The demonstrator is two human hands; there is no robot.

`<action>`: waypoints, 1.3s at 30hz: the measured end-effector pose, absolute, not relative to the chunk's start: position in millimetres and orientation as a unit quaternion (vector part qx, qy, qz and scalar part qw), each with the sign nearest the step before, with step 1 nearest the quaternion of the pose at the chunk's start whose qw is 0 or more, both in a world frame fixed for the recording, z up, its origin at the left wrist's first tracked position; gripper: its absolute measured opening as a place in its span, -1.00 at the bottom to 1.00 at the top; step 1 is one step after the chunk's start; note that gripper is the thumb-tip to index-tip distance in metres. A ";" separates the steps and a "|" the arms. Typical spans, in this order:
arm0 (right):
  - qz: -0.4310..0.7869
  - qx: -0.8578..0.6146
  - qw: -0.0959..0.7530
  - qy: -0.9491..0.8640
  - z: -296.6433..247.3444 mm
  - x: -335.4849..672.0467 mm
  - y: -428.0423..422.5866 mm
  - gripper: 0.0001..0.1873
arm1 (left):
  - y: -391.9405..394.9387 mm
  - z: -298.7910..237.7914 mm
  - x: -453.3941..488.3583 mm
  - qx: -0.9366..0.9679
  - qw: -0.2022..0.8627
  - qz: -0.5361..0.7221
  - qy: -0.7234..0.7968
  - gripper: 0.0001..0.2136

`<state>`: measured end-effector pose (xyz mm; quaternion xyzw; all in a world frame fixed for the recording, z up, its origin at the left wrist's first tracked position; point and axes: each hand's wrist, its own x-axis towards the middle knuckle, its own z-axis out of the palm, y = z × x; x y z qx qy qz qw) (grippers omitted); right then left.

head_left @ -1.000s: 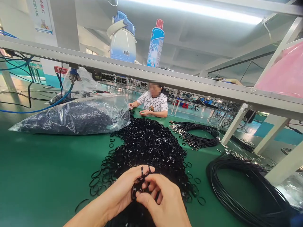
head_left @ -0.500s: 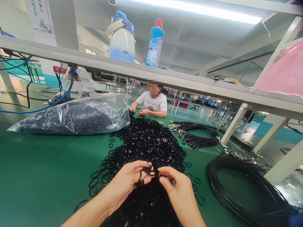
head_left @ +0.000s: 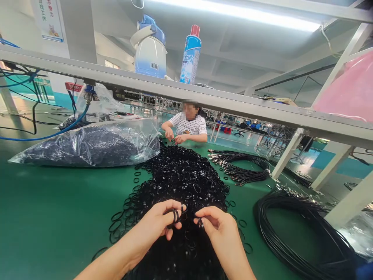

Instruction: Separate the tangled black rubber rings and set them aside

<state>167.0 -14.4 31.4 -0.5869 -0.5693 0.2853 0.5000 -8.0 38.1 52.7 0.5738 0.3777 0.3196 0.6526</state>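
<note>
A heap of thin black rubber rings [head_left: 186, 175] runs down the middle of the green table. Above its near part, my left hand [head_left: 163, 219] is curled, with black rings looped around its thumb and fingers. Just to the right, my right hand [head_left: 218, 229] pinches a small black ring [head_left: 200, 222] between thumb and index finger. A narrow gap separates the two hands. Part of the left fingers is hidden behind the thumb.
A clear plastic bag [head_left: 96, 144] full of dark pieces lies left. Black cable coils [head_left: 291, 233] lie right. A metal shelf [head_left: 227, 103] crosses above, bearing a jug [head_left: 150, 52] and a spray can [head_left: 190, 56]. A co-worker [head_left: 189, 126] handles rings at the far end.
My hands have drawn slightly apart. A ring now shows in my right fingertips, and the left thumb has come up over the fingers. The co-worker's hands have come together.
</note>
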 end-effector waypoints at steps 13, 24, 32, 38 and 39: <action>0.245 -0.633 0.465 -0.569 36.4 161.2 -18.8 -0.79 | 31.4 49.9 -5.1 0.719 0.489 0.256 0.423 -0.74; 0.204 -0.643 0.417 -0.609 42.6 147.8 -24.0 -0.80 | 21.2 56.1 -3.1 0.710 0.540 0.245 0.380 -0.88; 0.156 -0.595 0.443 -0.653 44.9 147.9 -25.7 -0.78 | 27.8 52.0 -1.4 0.667 0.572 0.256 0.402 -0.87; 0.181 -0.594 0.478 -0.621 40.6 158.0 -22.9 -0.75 | 29.4 57.3 -1.8 0.663 0.570 0.260 0.410 -0.85; 0.181 -0.612 0.485 -0.598 40.5 162.2 -21.7 -0.77 | 30.5 57.3 -2.6 0.658 0.571 0.263 0.414 -0.81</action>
